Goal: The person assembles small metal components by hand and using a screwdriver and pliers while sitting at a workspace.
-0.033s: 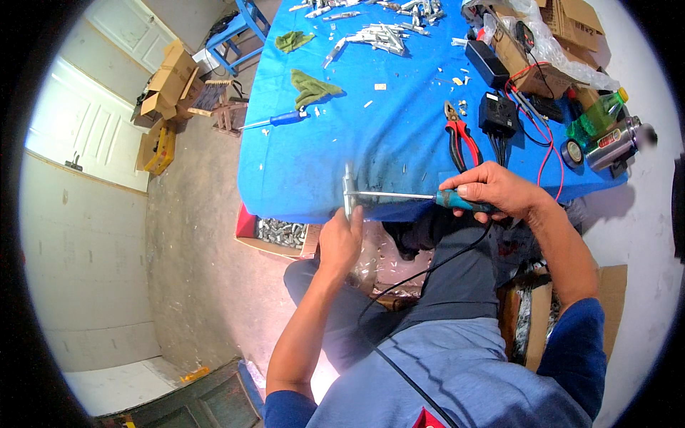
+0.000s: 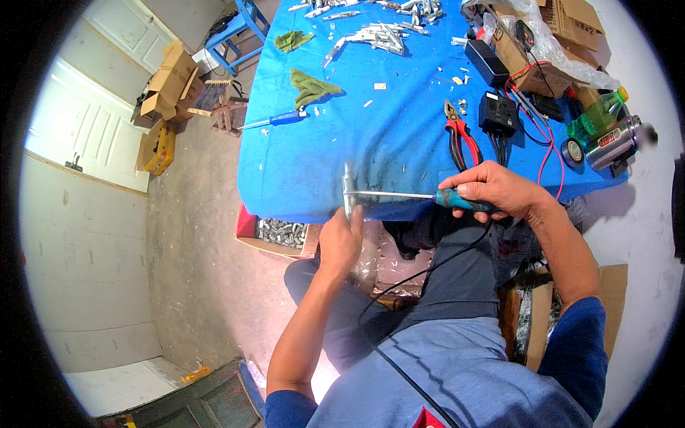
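Over the front edge of the blue-covered table, my left hand (image 2: 340, 242) is closed round the lower end of a slim silvery metal piece (image 2: 348, 187) that stands nearly upright. My right hand (image 2: 496, 189) grips the teal handle of a screwdriver (image 2: 399, 195). Its long shaft points left, and the tip meets the metal piece about halfway up. Whether the tip sits in the piece or only against it, I cannot tell. Beyond my right hand lie red-and-black pliers (image 2: 462, 135). Another screwdriver (image 2: 285, 118), with a blue handle, rests at the table's left edge.
Similar metal pieces (image 2: 378, 37) are heaped at the far side, near two green cloths (image 2: 312, 88). A black adapter box (image 2: 497, 114), wires, a green bottle (image 2: 598, 114) and a steel flask (image 2: 614, 146) crowd the right. Below the table's front-left edge stands a box (image 2: 271, 248) of small metal parts.
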Available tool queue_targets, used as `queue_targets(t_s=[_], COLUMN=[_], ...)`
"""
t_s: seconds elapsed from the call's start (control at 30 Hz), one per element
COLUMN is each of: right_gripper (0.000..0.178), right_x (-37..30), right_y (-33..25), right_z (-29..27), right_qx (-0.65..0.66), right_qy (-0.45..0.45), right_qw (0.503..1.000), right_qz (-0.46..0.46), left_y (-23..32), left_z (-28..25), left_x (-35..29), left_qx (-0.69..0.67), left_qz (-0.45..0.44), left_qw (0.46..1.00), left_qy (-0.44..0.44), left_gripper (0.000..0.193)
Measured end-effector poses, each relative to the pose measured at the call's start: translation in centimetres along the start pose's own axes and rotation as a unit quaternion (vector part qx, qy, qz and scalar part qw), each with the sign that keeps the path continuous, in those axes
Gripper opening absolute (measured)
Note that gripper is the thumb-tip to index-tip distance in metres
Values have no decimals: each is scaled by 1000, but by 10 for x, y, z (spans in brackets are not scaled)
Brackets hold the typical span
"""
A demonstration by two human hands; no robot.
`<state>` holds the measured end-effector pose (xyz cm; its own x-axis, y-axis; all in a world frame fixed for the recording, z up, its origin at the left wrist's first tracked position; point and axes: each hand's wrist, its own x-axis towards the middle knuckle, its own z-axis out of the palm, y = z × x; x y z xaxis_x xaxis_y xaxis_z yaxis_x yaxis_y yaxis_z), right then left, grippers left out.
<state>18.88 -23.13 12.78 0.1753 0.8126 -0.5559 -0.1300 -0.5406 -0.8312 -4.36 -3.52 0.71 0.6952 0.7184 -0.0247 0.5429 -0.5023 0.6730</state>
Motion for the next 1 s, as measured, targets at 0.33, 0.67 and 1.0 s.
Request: queue_targets(t_s=[0.33,0.67,1.0], right_gripper=[35,30,37], right_x=[13,-3,-7], right_y=[-4,-38,-29], right_z=[4,31,20], right_qx=[-105,-378,-334], right_qy=[-1,68,55], right_qw=[992,906,923], right_qz=[-68,-177,-185], left_y=[7,1,1], left_z=[-1,4,3], left_x=[2,2,2], left_qx=[-8,-4,28], left_qz=[-13,-15,12], left_qw=[1000,1000,999], left_qy=[-2,22,28], left_gripper=[44,47,44])
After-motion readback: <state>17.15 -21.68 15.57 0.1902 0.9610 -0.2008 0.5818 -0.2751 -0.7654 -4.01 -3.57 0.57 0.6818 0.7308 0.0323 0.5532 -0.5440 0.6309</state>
